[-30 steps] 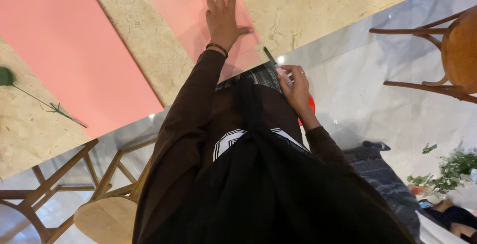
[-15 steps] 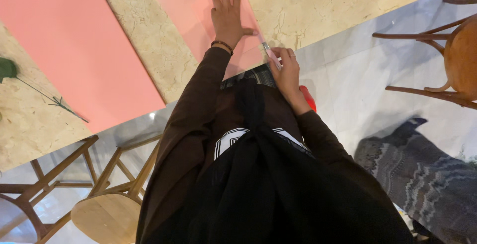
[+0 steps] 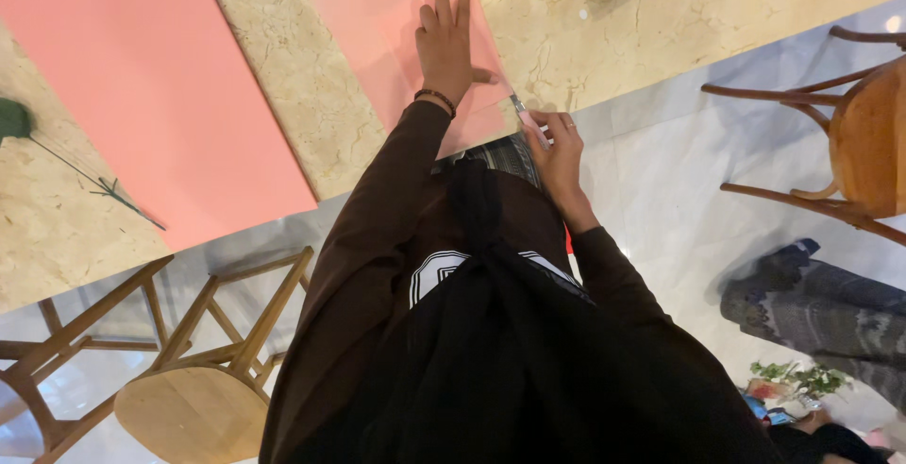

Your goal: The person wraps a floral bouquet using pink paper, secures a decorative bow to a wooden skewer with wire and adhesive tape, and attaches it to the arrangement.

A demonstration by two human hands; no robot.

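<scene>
Pink paper (image 3: 396,39) lies flat on the marble surface (image 3: 604,39), near its edge. Left hand (image 3: 448,44) presses on it, fingers spread and flat. Right hand (image 3: 559,148) at the sheet's near corner pinches a small cutter (image 3: 525,115), blade touching the paper edge. Larger pink sheet (image 3: 142,77) lies well apart, wooden stool (image 3: 203,407) below.

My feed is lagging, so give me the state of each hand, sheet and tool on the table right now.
left hand: flat, fingers spread, pressing the small pink sheet
small pink sheet: flat on the table
right hand: closed on the cutting tool
cutting tool: tip at the sheet's right edge
large pink sheet: flat, untouched
green stem: lying loose
</scene>
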